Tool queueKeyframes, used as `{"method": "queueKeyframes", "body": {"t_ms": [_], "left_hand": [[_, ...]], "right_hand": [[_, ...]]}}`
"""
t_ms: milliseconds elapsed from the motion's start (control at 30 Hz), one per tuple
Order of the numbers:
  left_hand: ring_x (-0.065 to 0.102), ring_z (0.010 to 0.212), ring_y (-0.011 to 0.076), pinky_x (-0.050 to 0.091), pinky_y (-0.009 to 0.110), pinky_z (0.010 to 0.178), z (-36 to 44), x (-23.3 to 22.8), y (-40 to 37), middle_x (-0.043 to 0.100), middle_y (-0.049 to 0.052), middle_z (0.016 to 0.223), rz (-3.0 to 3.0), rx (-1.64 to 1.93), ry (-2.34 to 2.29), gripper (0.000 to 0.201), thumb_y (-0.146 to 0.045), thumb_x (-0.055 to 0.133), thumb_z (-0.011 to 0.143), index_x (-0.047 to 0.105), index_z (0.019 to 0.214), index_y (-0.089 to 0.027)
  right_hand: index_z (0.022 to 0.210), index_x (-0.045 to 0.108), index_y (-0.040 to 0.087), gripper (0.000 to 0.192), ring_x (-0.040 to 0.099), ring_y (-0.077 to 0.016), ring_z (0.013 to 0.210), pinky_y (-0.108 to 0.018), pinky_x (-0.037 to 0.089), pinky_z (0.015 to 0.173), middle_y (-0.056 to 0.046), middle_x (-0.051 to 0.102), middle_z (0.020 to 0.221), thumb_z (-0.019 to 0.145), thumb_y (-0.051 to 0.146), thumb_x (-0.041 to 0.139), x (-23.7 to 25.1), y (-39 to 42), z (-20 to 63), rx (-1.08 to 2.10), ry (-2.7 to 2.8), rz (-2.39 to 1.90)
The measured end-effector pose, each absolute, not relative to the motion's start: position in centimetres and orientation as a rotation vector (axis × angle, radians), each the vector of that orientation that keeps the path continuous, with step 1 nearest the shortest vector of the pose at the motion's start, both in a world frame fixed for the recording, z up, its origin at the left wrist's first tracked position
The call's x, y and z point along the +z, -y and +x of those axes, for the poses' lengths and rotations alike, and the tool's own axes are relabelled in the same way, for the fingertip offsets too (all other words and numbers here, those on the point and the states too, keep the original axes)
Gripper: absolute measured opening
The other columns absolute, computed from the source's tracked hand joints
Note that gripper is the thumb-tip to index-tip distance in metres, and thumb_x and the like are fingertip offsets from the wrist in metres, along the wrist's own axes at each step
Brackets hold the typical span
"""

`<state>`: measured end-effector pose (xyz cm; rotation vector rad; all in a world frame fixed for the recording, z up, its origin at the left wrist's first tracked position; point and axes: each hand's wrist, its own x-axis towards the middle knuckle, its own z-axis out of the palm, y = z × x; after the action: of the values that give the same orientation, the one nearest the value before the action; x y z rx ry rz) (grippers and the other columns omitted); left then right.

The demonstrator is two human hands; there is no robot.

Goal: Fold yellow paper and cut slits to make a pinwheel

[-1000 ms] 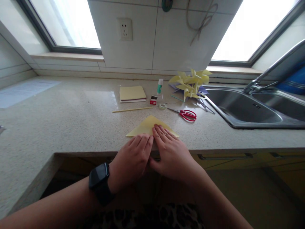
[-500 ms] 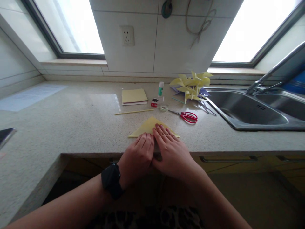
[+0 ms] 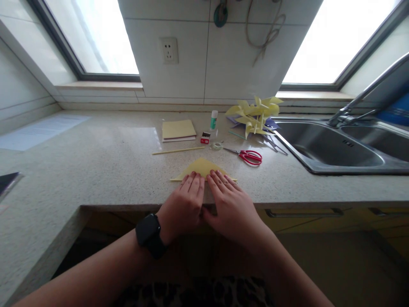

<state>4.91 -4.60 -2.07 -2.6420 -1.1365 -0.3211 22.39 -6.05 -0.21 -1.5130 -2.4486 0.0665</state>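
Both hands are pressing flat, fingers together, on the yellow paper [image 3: 200,167] at the counter [image 3: 105,166] edge: I'm holding my left hand [image 3: 184,205] and right hand [image 3: 232,208] side by side, equally near, its long fold running left-right beneath them.

A folded yellow paper triangle [image 3: 200,167] is laid flat on the speckled countertop [image 3: 105,166] near its front edge. Both palms are pressed side by side on its near part: the left hand [image 3: 183,204], with a black watch [image 3: 148,234] worn at the wrist, and the right hand [image 3: 231,207], all fingers extended. Behind are found a thin yellow stick [image 3: 178,150], a stack of yellow sheets [image 3: 178,129], a glue stick [image 3: 214,120], a tape roll [image 3: 217,146], red-handled scissors [image 3: 247,155] and a heap of yellow pinwheels [image 3: 255,115]. A steel sink [image 3: 332,147] is set at the right.
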Motion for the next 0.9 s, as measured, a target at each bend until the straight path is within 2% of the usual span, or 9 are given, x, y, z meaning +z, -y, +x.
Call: {"method": "queueKeyframes", "body": {"t_ms": [267,500,900], "left_hand": [[0.041,0.142,0.044,0.033,0.057,0.118,5.4,-1.8,4.1,0.041,0.039,0.149,-2.667,-0.317,1.235,0.079,-0.031,0.052,0.08,0.041,0.143,0.015],[0.041,0.142,0.0425,0.032,0.055,0.119,5.3,-1.0,3.3,0.042,0.036,0.15,-2.731,-0.282,1.248,0.082,-0.03,0.051,0.077,0.038,0.145,0.014],[0.032,0.148,0.0412,0.026,0.052,0.122,4.9,-0.2,1.9,0.033,0.038,0.155,-2.832,-0.22,1.23,0.09,-0.032,0.057,0.073,0.033,0.147,0.014]], "right_hand": [[0.154,0.037,0.002,0.091,0.025,-0.0295,0.152,-0.044,0.02,0.126,-0.02,0.029,0.162,0.077,0.043,0.062,0.1,4.9,22.6,0.098,2.497,-1.473],[0.156,0.031,0.0,0.098,0.021,-0.0302,0.153,-0.045,0.02,0.126,-0.021,0.024,0.163,0.076,0.05,0.062,0.4,4.2,22.7,0.144,2.521,-1.475],[0.157,0.027,0.003,0.109,0.02,-0.03,0.154,-0.044,0.019,0.126,-0.022,0.021,0.165,0.073,0.058,0.067,0.3,2.9,23.3,0.197,2.538,-1.395]]}}
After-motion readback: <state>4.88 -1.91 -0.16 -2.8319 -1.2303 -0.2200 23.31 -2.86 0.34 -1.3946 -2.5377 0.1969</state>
